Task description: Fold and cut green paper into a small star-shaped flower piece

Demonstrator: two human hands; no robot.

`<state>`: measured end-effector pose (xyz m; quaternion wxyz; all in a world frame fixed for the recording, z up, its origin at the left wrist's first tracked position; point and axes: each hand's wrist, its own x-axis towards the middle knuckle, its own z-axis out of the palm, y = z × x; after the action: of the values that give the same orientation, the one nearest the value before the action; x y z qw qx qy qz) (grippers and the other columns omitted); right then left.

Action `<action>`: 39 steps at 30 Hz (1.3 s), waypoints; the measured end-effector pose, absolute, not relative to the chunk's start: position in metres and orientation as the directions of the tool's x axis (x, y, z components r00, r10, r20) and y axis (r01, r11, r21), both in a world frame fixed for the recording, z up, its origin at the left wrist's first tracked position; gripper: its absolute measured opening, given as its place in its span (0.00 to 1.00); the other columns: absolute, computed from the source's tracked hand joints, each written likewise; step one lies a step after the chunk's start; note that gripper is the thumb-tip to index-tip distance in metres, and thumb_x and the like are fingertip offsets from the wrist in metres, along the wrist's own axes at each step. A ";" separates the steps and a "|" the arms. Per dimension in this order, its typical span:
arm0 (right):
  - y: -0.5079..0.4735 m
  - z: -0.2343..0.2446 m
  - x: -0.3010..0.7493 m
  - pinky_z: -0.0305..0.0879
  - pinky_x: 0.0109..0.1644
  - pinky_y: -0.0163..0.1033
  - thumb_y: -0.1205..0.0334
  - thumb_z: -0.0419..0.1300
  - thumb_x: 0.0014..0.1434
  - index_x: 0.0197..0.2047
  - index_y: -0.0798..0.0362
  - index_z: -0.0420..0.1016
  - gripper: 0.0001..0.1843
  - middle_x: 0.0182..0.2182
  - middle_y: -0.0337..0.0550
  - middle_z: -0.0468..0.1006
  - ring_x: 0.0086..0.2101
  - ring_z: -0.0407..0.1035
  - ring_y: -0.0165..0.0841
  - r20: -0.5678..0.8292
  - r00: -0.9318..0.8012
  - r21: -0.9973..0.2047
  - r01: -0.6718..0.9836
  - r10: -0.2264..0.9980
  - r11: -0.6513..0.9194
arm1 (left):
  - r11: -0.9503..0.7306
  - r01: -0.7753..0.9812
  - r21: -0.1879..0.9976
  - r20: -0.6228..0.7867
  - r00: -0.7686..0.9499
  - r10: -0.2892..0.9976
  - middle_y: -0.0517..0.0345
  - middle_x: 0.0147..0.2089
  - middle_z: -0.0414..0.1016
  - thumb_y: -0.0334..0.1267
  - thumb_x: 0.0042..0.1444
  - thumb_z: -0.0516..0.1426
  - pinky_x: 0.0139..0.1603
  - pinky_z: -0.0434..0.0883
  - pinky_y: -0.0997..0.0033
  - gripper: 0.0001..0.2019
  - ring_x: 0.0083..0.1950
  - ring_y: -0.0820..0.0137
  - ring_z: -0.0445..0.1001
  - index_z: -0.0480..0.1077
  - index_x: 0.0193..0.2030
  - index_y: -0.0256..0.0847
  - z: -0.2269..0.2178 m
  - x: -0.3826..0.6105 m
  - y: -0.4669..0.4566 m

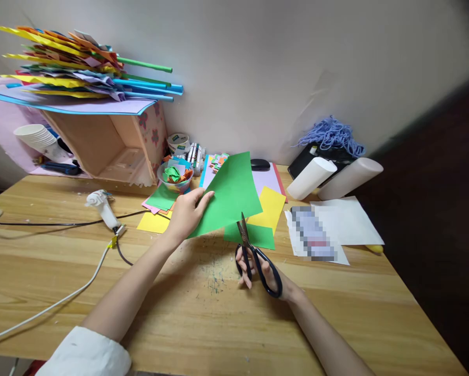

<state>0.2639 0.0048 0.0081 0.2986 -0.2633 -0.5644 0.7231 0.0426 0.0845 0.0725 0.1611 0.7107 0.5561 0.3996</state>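
My left hand pinches the left edge of a green sheet of paper and holds it tilted above the wooden table. My right hand has its fingers through the black handles of a pair of scissors. The blades point up and away, with their tips at the sheet's lower edge. Under the lifted sheet lie another green piece and a yellow sheet.
A white glue gun with its cables lies at the left. A bowl of paper scraps, markers, a tape roll and a box topped with coloured paper stand at the back. White rolls, blue yarn and white papers sit at the right.
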 end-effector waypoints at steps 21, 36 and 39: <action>0.009 0.000 0.271 0.70 0.34 0.43 0.28 0.47 0.45 0.43 0.53 0.60 0.36 0.29 0.34 0.58 0.19 0.60 0.21 -0.088 -0.684 -0.957 -0.144 0.724 -0.253 | -0.317 0.665 0.676 0.322 0.120 0.939 0.65 0.21 0.53 0.45 0.59 0.47 0.26 0.52 0.75 0.17 0.25 0.75 0.53 0.53 0.22 0.40 0.062 0.050 0.085; 0.007 0.005 0.269 0.69 0.32 0.40 0.28 0.46 0.45 0.40 0.53 0.59 0.36 0.27 0.33 0.58 0.18 0.60 0.21 -0.110 -0.650 -0.965 -0.110 0.752 -0.237 | -0.313 0.662 0.681 0.314 0.122 0.942 0.65 0.21 0.54 0.45 0.59 0.47 0.27 0.52 0.75 0.17 0.25 0.75 0.54 0.52 0.22 0.40 0.061 0.050 0.085; 0.005 0.006 0.266 0.68 0.29 0.37 0.28 0.47 0.45 0.37 0.53 0.58 0.34 0.25 0.32 0.58 0.18 0.59 0.21 -0.128 -0.605 -0.973 -0.079 0.786 -0.219 | -0.305 0.667 0.680 0.305 0.121 0.945 0.65 0.21 0.54 0.45 0.59 0.47 0.26 0.52 0.75 0.17 0.25 0.75 0.55 0.52 0.22 0.40 0.061 0.050 0.085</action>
<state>0.2661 0.0049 0.0064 0.3043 -0.3237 -0.5459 0.7104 0.0499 0.0849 0.0607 0.1929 0.7233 0.5570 0.3597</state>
